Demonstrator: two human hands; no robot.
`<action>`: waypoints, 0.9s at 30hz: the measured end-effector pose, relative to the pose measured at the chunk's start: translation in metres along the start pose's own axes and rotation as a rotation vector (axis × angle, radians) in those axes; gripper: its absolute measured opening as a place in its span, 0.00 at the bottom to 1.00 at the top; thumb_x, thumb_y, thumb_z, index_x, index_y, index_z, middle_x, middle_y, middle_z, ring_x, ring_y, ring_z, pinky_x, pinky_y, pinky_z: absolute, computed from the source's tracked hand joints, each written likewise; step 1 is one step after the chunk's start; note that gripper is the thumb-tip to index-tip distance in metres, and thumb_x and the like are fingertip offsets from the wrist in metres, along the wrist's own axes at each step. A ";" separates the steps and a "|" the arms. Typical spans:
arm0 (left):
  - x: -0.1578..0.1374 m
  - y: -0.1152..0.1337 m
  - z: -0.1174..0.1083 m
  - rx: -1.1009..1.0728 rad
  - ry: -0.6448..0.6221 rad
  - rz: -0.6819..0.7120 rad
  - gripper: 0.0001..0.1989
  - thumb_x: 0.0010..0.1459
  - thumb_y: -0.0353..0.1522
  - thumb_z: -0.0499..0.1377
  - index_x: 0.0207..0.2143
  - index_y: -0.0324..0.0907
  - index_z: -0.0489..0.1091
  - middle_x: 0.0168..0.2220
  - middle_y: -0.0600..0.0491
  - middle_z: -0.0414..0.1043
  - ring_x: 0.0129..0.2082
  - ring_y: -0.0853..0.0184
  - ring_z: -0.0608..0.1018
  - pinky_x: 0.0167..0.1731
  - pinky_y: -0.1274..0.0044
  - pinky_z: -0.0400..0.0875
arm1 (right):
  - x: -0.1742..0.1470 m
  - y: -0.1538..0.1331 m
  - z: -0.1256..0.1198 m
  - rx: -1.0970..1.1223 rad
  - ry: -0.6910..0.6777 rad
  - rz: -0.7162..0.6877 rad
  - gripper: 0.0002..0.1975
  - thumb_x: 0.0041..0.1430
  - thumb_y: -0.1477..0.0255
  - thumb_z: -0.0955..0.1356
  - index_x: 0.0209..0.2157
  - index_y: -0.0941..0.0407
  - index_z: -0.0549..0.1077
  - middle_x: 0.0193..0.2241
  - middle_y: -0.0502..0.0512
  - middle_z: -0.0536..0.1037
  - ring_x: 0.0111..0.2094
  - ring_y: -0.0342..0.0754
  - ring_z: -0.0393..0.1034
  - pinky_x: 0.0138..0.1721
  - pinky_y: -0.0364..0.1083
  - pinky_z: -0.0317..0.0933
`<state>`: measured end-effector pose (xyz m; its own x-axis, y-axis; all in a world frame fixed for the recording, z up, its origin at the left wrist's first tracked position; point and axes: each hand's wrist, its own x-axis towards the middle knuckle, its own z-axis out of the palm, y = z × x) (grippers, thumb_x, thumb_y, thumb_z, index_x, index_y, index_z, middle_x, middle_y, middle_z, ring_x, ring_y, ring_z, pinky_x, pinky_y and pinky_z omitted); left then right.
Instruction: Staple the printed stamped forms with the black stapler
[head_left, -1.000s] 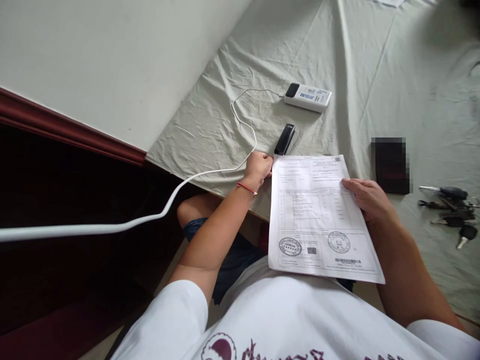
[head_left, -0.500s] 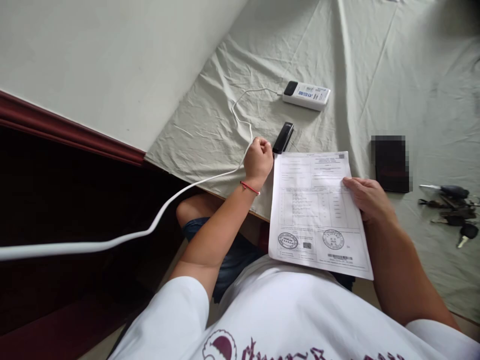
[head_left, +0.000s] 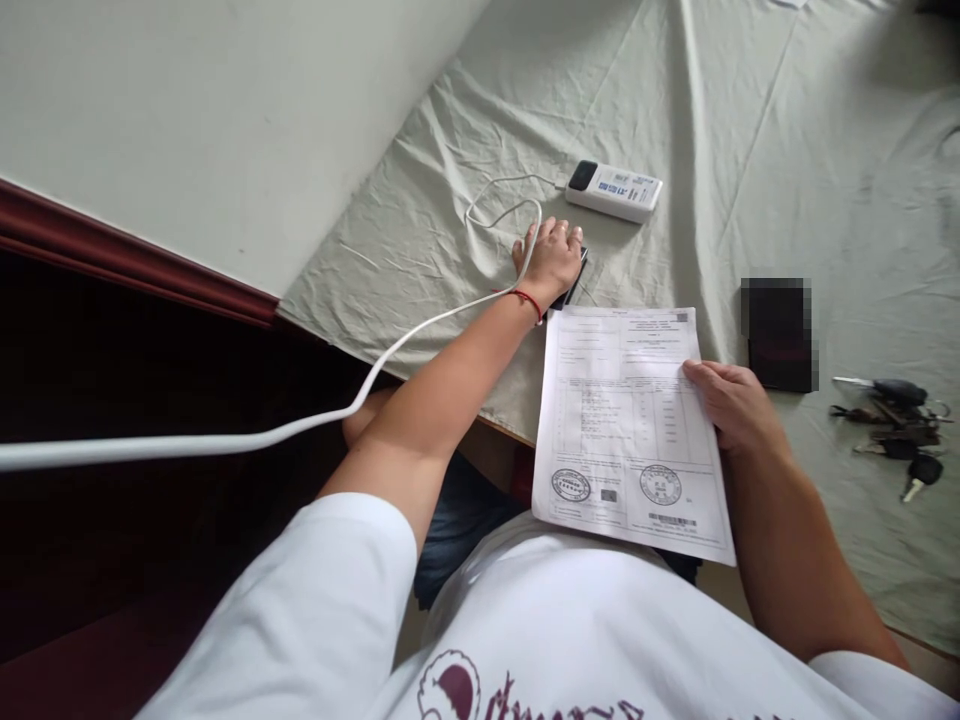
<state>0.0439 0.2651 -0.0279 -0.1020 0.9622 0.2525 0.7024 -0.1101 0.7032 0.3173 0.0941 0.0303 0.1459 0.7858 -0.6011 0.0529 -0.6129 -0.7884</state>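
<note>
My right hand grips a printed, stamped sheet of paper by its right edge, thumb on top. The sheet tilts over my lap at the table's front edge. My left hand reaches past the sheet's top left corner, palm down with its fingers stretched apart. It lies over a black stapler, covering most of it; whether it presses on the stapler cannot be seen. A white cable passes across the back of this hand and wrist and leads to a white power bank farther back.
A black, partly blurred-out flat object lies right of the sheet. Farther right is a bunch of keys. A wrinkled pale green cloth covers the table. On the left rises a pale surface with a dark red edge.
My left hand has moved forward and right onto the stapler, its fingers opening from a closed shape. The cable shifted with it. My right hand still holds the paper.
</note>
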 end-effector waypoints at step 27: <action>-0.026 0.003 -0.017 -0.047 0.081 -0.303 0.21 0.79 0.43 0.47 0.48 0.42 0.75 0.53 0.40 0.80 0.63 0.54 0.78 0.68 0.61 0.65 | -0.006 0.019 -0.012 -0.047 -0.097 -0.136 0.16 0.54 0.53 0.77 0.26 0.51 0.78 0.23 0.52 0.82 0.22 0.51 0.77 0.21 0.46 0.71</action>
<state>0.0370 0.2352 -0.0209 -0.3588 0.9301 0.0783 0.5987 0.1650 0.7838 0.3291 0.0773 0.0206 0.0387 0.8648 -0.5007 0.1123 -0.5016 -0.8578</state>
